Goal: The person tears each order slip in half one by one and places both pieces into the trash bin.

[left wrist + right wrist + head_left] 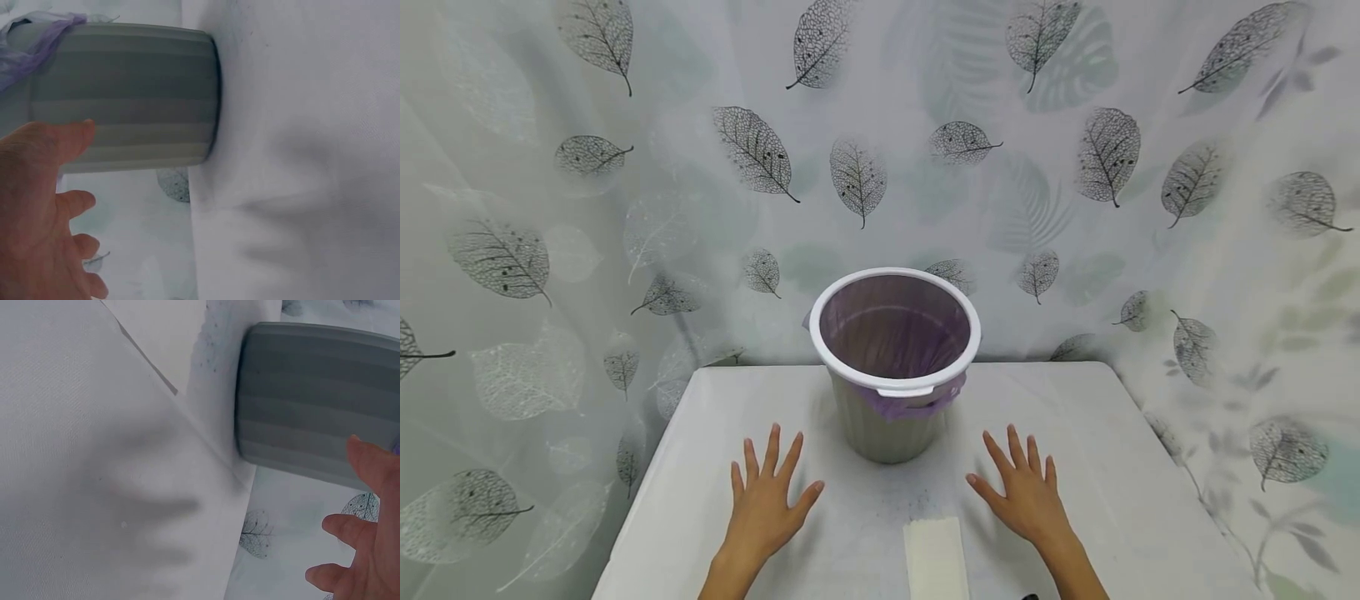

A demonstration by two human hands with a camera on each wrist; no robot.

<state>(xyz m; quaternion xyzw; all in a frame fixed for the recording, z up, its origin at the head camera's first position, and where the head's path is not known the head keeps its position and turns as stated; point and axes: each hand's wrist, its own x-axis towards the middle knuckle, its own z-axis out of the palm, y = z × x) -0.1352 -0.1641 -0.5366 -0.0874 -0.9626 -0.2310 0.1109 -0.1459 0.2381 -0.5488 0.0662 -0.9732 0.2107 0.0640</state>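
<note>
Nearest the camera, at left: the person's bare left hand [763, 508], palm down, fingers and thumb spread, holding nothing. It hovers over the table [1150, 500] covered in smooth white cloth. Centre, beyond and between the hands: the round grey-green ribbed plastic bin [887, 429], upright on the cloth. A translucent purple plastic bag [895, 342] lines it, under a white plastic rim ring [895, 383]; part of the bag hangs below the ring at the front. Neither hand touches the bin. Right of centre, before it: a pale cream rectangular strip [937, 558], cut off by the frame edge. Beside that, a small black object [1030, 597], too little visible to identify. At right: the bare right hand [1026, 496], palm down, fingers likewise spread, holding nothing.

Judgement on handling: with a hand on either side, an even two-handed hold seems best. Thumbs should keep clear of the loose bag, which could snag or tear. Any force on the ring is best shared between opposite sides; a one-sided pull could tip the bin.
</note>
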